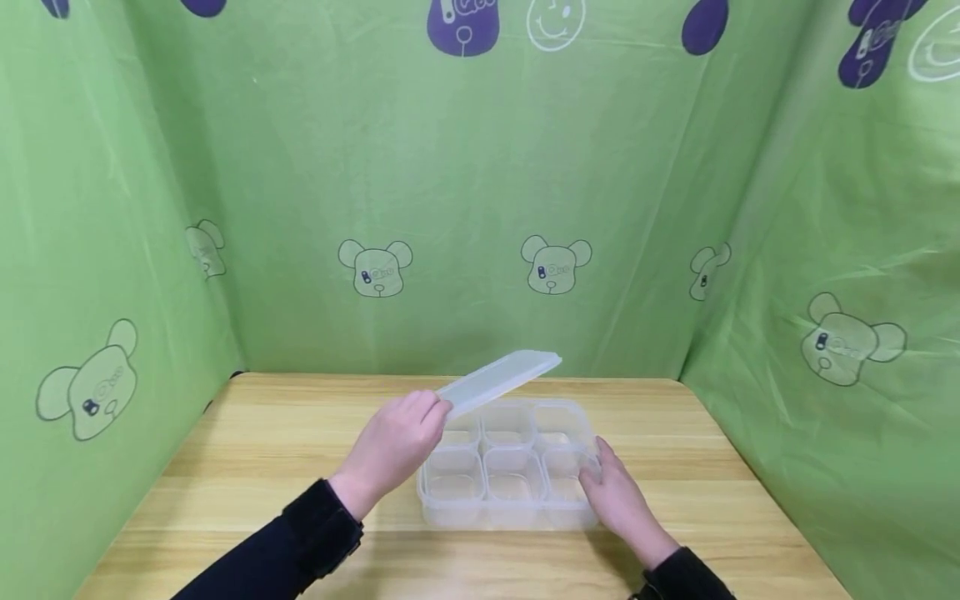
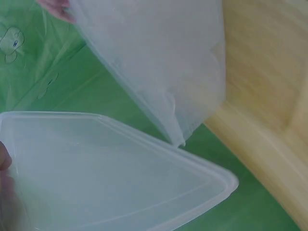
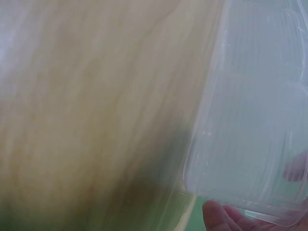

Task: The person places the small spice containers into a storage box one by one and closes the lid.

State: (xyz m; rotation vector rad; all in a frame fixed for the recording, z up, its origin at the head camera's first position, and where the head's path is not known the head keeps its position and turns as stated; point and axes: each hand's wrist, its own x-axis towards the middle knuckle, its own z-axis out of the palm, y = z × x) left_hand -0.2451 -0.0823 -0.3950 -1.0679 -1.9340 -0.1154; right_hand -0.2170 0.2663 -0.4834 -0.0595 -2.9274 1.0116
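Observation:
My left hand (image 1: 401,437) pinches one end of a flat translucent lid (image 1: 502,379), which slants up to the right above the back of a clear plastic box (image 1: 510,517). In the left wrist view the lid (image 2: 106,168) fills the lower part, with fingertips (image 2: 4,158) at its left edge. Inside the box stand several square clear compartments (image 1: 513,475) in two rows, with nothing visible in them. At the box's right side my right hand (image 1: 618,500) grips the wall, thumb over the rim. The right wrist view shows its fingers (image 3: 219,216) at the corner of the box (image 3: 245,120).
The box stands on a light wood-grain table (image 1: 262,467). Green curtains (image 1: 450,167) printed with bear heads hang behind the table and along both sides.

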